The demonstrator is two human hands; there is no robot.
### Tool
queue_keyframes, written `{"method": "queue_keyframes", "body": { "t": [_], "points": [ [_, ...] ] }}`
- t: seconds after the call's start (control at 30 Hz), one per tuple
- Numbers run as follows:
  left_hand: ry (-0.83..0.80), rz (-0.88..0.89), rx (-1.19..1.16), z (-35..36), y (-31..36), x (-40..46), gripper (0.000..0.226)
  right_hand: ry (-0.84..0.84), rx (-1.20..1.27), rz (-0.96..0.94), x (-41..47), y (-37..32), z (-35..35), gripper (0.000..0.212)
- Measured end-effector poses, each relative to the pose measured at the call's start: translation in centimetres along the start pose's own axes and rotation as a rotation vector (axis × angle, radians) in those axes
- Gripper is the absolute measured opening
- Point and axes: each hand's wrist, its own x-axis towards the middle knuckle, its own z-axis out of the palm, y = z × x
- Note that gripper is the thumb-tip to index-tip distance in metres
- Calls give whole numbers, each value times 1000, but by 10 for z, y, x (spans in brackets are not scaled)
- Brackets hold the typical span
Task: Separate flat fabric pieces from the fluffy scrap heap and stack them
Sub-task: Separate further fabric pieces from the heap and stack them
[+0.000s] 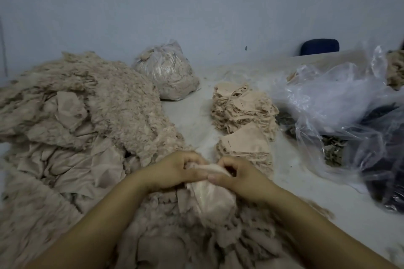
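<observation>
Over the fluffy heap [122, 102] on the bench [295, 183]: left hand [172, 170] and right hand [238, 176], each grip pinching one fabric piece [209, 192]. Two stacks [242, 107] beyond; one tied bag [168, 72].

The cloth piece [209, 194] pinched between both hands is smooth with a faint sheen, while the heap [122, 102] to the left of the grip is woolly, matt fleece. Beyond the grip the stacks [242, 107] look like thin frayed cloth, and to its right lies clear, crinkled, glossy plastic [332, 98].
</observation>
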Motion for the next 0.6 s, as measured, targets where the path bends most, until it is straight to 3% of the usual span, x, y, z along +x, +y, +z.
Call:
{"method": "queue_keyframes", "body": {
  "t": [0.1, 0.23, 0.37, 0.43, 0.6],
  "points": [
    [138, 77, -309, 3, 12, -5, 13, 37, 233, -31, -2, -11, -5, 30],
    [298, 109, -333, 21, 22, 0, 25, 96, 248, -53, 0, -22, 0, 20],
    [680, -95, -506, 13, 11, -1, 28, 358, 338, 3, -4, -15, -4, 33],
    [776, -142, -456, 6, 4, -5, 30, 441, 361, 20, -8, -8, -11, 36],
    [413, -127, -461, 37, 21, -5, 39, 489, 364, -22, -1, -14, 1, 27]
  ]
}}
